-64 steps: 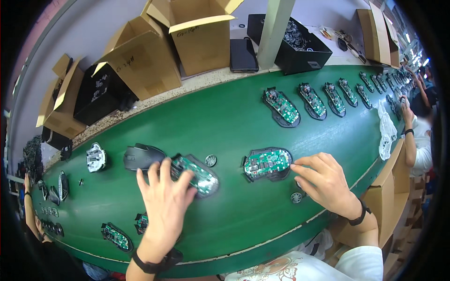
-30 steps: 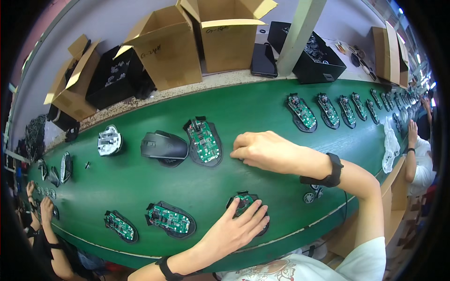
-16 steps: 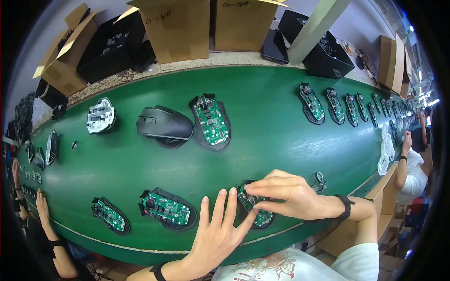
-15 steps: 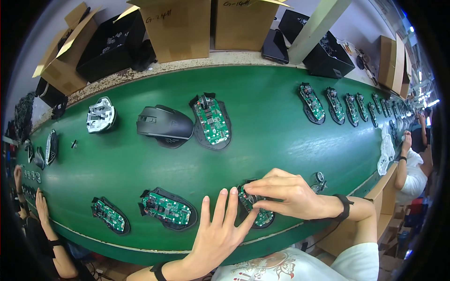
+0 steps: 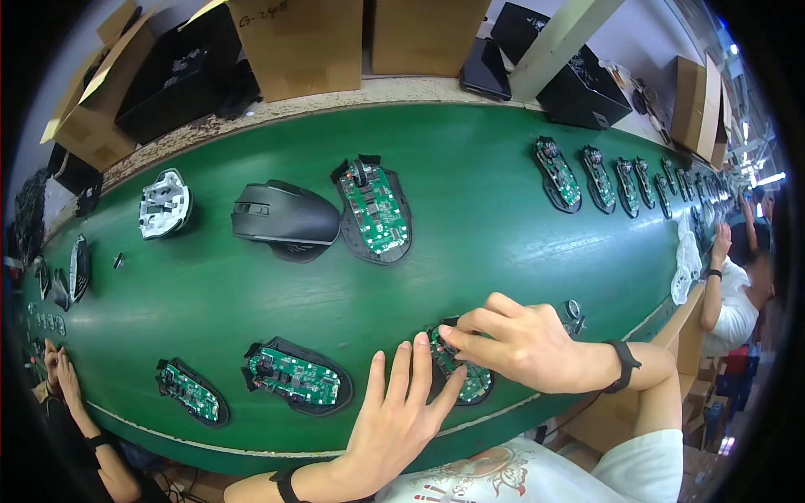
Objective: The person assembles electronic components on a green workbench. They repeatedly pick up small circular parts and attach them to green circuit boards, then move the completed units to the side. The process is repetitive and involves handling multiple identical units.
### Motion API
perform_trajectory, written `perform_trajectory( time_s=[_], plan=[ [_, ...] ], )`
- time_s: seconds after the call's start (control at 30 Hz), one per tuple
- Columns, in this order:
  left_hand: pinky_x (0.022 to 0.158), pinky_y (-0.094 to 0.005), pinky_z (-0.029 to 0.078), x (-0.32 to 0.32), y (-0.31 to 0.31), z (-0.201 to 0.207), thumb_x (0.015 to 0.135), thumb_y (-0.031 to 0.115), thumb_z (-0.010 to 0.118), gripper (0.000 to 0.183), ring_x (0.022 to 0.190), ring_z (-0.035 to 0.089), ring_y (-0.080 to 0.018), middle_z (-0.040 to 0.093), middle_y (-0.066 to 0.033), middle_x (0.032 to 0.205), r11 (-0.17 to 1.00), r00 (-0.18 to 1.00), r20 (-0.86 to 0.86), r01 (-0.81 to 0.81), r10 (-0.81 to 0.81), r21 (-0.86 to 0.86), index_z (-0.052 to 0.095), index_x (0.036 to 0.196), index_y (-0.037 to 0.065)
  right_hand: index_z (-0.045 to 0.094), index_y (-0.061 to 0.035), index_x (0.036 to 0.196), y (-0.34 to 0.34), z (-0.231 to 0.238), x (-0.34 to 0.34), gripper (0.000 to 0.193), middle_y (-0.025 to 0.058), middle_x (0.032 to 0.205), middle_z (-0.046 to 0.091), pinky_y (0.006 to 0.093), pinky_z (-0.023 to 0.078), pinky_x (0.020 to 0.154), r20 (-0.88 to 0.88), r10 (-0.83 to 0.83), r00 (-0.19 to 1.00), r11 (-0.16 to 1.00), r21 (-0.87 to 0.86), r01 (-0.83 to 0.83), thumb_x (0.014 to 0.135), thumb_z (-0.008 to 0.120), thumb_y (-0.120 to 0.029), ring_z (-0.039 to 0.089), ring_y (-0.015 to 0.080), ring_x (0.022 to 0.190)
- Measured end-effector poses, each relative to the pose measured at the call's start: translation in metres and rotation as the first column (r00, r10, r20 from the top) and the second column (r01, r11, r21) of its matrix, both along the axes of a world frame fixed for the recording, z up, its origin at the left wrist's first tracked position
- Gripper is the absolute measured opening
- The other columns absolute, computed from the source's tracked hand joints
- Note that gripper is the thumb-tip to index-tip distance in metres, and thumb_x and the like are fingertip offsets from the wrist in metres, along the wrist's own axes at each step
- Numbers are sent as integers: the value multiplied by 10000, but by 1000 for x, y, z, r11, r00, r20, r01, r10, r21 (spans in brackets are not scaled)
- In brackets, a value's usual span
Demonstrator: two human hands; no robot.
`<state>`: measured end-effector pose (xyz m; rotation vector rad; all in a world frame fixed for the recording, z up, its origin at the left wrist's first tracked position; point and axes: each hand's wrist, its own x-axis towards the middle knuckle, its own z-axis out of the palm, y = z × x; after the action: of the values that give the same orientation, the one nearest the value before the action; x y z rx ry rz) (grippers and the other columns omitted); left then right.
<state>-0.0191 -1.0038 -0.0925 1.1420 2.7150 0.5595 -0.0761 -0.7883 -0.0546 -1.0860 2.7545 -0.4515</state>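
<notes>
An open computer mouse base with a green circuit board (image 5: pixel 476 384) lies on the green table, partly hidden under my hands. My left hand (image 5: pixel 402 411) rests beside it, fingers stretched out flat and thumb lying against the board's edge. Over the same board, my right hand (image 5: pixel 528 348) is closed in a pinch at the far left end; what sits between thumb and fingertips is hidden. Just right of that hand lie small round wheel parts (image 5: pixel 573 312).
More mouse bases (image 5: pixel 295 377) (image 5: pixel 193 392) (image 5: pixel 377 210) lie around, beside a black mouse (image 5: pixel 287 220) and a white-grey shell (image 5: pixel 164 204). Several bases (image 5: pixel 557 174) line the far right. Boxes (image 5: pixel 302 50) stand behind. Co-workers' hands show left (image 5: pixel 65 375) and right (image 5: pixel 721 243).
My right thumb and fingertips have shifted toward the far left end of the board and closed more tightly. My left hand stays almost in place. The co-worker's hands at left have come together.
</notes>
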Motion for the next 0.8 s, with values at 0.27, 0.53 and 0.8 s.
perform_trajectory(
  time_s=[0.27, 0.53, 0.8],
  plan=[
    [1026, -550, 453, -2, -3, 0, 904, 183, 546, 482, 1240, 517, -394, 455, -315, 1414, 1000, 1000, 18, 19, -20, 21, 587, 1384, 186, 689, -26, 1141, -3, 6, -11, 415, 4, 958, 573, 276, 499, 484, 106, 91, 990, 994, 56, -97, 732, 700, -93, 552, 176, 914],
    [986, -562, 465, -5, 4, -6, 706, 181, 773, 594, 1184, 554, -382, 514, -301, 1357, 998, 1000, -29, -8, 10, 64, 652, 1287, 217, 689, -2, 1016, -5, 5, -16, 299, 17, 963, 578, 301, 527, 517, 147, 105, 984, 990, 76, -117, 741, 675, -119, 557, 189, 924],
    [972, -546, 478, -5, 2, -4, 685, 140, 754, 559, 1160, 573, -371, 536, -276, 1344, 999, 997, -69, -14, 17, 41, 689, 1234, 224, 662, 40, 1205, -5, -19, 36, 476, 27, 1046, 577, 249, 501, 484, -265, 27, 964, 995, 100, -1, 756, 680, -117, 584, 132, 927]
  ],
)
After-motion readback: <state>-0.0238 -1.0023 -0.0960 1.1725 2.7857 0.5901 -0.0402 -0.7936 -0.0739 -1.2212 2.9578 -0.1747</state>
